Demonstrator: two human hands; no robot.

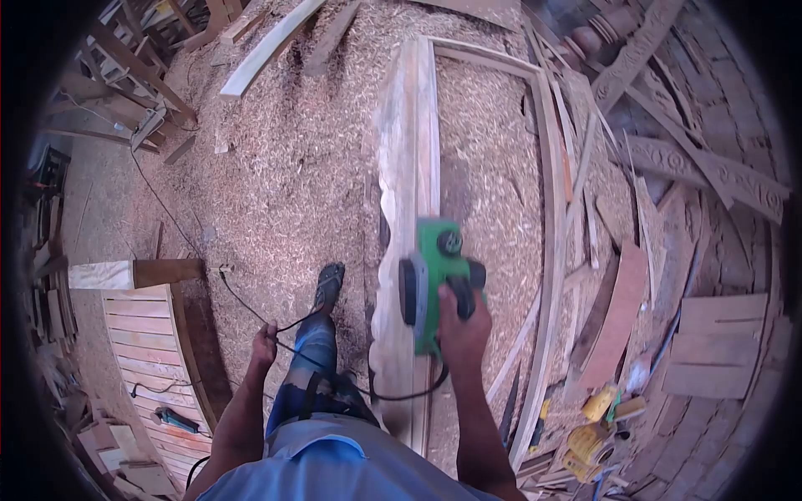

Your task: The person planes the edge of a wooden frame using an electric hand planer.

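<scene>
My right hand is wrapped round the rear handle of a green electric planer. The planer overlaps a long wooden frame, along its left rail. A board with a wavy edge runs along that rail's left side. To the left, my left hand is closed on the black power cord, which sags in a loop from the planer's rear. Beyond that hand the cord trails off over the shavings.
Wood shavings cover the floor. A slatted wooden piece carries another power tool on the left. Loose offcuts, carved boards and yellow containers lie on the right. My foot stands beside the frame.
</scene>
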